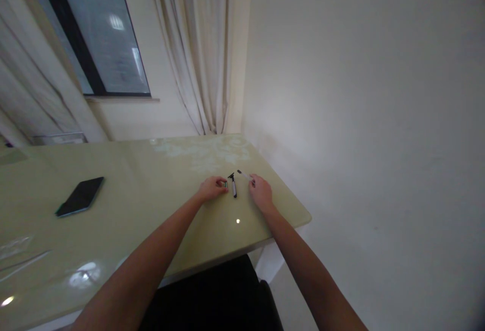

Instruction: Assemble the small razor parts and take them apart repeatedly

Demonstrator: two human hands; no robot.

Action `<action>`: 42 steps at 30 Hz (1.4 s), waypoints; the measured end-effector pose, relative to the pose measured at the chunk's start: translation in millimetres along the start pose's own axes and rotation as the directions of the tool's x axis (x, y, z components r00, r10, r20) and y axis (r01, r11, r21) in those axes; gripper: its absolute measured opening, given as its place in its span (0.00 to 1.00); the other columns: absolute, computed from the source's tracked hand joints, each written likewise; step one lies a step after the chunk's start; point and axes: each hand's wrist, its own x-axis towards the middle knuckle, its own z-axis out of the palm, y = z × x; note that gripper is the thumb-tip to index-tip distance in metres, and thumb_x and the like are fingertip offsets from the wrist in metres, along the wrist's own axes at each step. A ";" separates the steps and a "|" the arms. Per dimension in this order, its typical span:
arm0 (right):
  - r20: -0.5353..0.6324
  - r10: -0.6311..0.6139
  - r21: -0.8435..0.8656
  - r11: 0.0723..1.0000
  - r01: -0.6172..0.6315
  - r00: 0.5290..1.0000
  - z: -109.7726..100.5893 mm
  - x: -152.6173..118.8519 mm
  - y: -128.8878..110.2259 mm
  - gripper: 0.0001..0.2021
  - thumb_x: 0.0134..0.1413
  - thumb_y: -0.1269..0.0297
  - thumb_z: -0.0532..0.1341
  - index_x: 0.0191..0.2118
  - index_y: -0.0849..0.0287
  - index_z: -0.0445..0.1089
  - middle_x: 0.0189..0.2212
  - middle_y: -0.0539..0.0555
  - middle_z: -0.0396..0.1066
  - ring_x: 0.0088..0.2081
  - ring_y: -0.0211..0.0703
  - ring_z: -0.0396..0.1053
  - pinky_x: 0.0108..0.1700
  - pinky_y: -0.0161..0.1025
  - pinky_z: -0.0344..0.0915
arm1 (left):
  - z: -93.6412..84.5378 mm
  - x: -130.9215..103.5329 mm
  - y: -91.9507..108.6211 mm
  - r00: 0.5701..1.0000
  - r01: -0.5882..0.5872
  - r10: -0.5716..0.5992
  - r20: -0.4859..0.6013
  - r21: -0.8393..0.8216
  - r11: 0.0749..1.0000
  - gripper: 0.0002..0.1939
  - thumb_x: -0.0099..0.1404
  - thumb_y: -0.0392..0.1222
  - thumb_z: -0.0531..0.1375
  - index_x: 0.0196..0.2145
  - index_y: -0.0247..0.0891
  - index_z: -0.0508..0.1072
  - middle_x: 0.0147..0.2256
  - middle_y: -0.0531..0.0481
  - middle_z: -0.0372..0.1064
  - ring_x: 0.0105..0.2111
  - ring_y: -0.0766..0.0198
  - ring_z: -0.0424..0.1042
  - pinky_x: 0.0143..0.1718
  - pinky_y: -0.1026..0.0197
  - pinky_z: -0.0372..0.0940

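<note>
A razor [234, 188] with a dark head and a grey-and-black handle lies on the table between my two hands. My left hand [213, 188], just left of it, pinches a small piece with green and dark edges [226, 184], too small to identify. To the right of the razor, my right hand [260, 191] has its fingers closed on a slim pale stick with a dark tip [244, 175]. The stick's tip points left toward the razor head, and its other end is hidden by the fingers.
On the glossy pale green table [151, 209], a dark tablet [81, 197] lies to the left. A black chair [215, 295] stands at the front edge. A white wall [359, 119] rises on the right, and curtains [200, 43] hang behind.
</note>
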 end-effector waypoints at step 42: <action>0.090 -0.102 -0.211 0.970 0.119 0.991 -0.8 -16.3 -11.7 0.18 0.63 0.74 0.53 0.56 0.59 0.68 0.53 0.62 0.65 0.50 0.47 0.69 0.49 0.40 0.65 | -8.0 -25.8 6.3 0.993 0.065 -0.048 -0.109 0.156 0.986 0.23 0.65 0.54 0.62 0.57 0.50 0.75 0.51 0.44 0.76 0.54 0.49 0.71 0.59 0.44 0.57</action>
